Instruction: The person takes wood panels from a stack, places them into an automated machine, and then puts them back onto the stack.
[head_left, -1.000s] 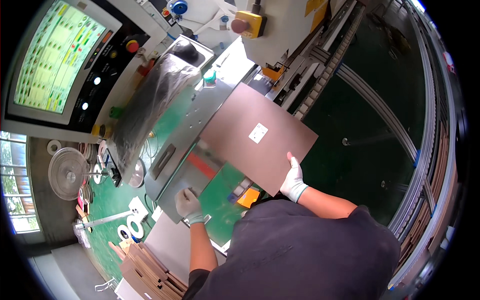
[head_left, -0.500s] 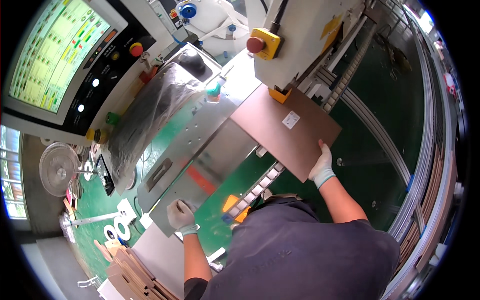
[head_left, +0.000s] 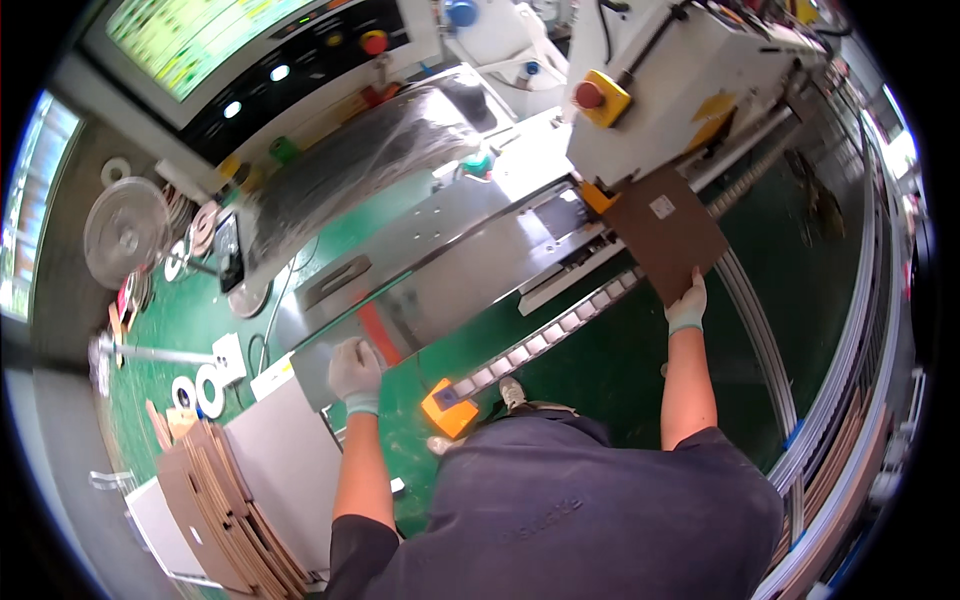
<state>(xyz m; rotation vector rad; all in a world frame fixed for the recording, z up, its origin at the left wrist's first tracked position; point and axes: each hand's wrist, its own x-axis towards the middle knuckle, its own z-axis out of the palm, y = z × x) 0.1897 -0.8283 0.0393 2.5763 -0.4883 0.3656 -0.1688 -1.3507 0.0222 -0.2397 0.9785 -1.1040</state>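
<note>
My right hand, in a pale glove, holds the near corner of a flat brown panel, thumb on top and the other fingers hidden beneath. A small white label sits on the panel. Its far left corner lies beside the yellow guard under the white machine head. My left hand, gloved too, rests with curled fingers on the near left end of the metal machine table. Nothing shows in that hand.
Stacked brown panels stand at lower left. A segmented roller rail with an orange end piece runs beside the table. The control panel is at upper left. A red stop button juts from the machine. Aluminium rails curve along the right.
The brown panel has moved right past the yellow guard with my right hand, uncovering more of the metal bed. My left hand stays on the table end. The view has shifted.
</note>
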